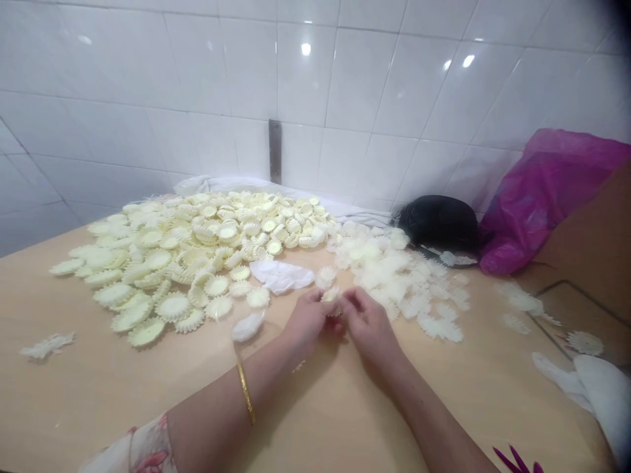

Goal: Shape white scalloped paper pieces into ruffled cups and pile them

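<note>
My left hand (306, 322) pinches a small pale yellow disc with a scalloped rim (331, 295) over the middle of the table. The fingers of my right hand (371, 325) are closed against its right side. My fingers partly hide the disc. Just beyond my hands lies a whitish frilled disc (325, 276). A crumpled white piece of cloth or plastic (282, 276) rests behind my left hand. Left of that wrist is a smaller white wad (248, 326). To the left spreads a big heap of pale yellow scalloped discs (197, 253).
A heap of thin whitish frilled pieces (389, 269) spreads to the right on the wooden table (315, 420). Behind it sit a black rounded object (436, 223) and a magenta plastic bag (537, 203). A white tiled wall (197, 66) closes off the back. White material (604, 394) lies at the right edge.
</note>
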### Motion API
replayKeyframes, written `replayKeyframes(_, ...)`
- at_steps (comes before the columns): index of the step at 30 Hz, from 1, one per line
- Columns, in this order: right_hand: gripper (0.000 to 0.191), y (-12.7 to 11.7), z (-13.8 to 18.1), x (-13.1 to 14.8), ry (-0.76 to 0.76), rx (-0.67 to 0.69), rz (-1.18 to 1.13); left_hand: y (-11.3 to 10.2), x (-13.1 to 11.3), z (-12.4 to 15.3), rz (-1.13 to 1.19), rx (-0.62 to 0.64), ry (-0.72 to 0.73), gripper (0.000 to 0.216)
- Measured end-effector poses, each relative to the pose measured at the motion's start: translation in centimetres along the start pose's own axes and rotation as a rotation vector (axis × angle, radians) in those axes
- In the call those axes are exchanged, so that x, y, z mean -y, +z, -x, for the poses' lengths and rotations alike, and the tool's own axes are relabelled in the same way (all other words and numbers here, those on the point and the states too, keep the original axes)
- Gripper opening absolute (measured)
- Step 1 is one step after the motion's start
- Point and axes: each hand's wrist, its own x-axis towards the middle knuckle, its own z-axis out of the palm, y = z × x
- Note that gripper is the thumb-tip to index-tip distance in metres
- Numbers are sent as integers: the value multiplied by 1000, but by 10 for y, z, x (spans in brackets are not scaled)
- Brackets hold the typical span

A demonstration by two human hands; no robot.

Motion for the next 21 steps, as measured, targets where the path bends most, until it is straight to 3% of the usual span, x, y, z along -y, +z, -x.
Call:
replayKeyframes(3,25,1,0,1,15,24,-16,-1,1,1,-135,-29,100,14)
replayKeyframes(8,26,-1,-4,-8,50,-67,-105,1,-1,3,-260,14,174,17)
replayKeyframes(14,29,-31,-19,-24,199,-489,-159,-6,-3,-3,-202,-45,113,10)
replayKeyframes(16,29,-38,-23,-25,204,-469,-279,-6,-4,-3,-126,-21,51,9)
replayKeyframes(21,30,-35,-23,-19,145,-255,-494,-1,-5,0,-10,30,-24,6)
